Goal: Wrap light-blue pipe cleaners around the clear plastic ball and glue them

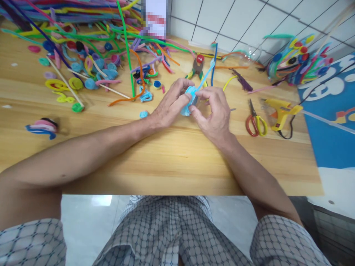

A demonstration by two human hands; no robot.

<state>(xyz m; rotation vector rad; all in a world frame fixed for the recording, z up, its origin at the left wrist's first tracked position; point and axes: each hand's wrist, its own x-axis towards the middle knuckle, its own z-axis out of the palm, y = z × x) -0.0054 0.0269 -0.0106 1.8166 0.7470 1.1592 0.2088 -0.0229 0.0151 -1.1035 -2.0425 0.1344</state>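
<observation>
Both hands meet over the middle of the wooden table (172, 162). My left hand (169, 105) and my right hand (214, 114) pinch a light blue pipe-cleaner coil (188, 101) between their fingers. The coil's loose tail (206, 74) sticks up and away from the hands. Both hands are closed on the coil, which is partly hidden by the fingers.
Many coloured pipe cleaners (91, 26) and small coils (91, 74) lie at the back left. Pliers (198, 68) lie behind the hands. Red-and-yellow scissors (255, 122) and a yellow glue gun (281, 112) lie to the right. A colourful pipe-cleaner figure (296, 59) stands at the back right.
</observation>
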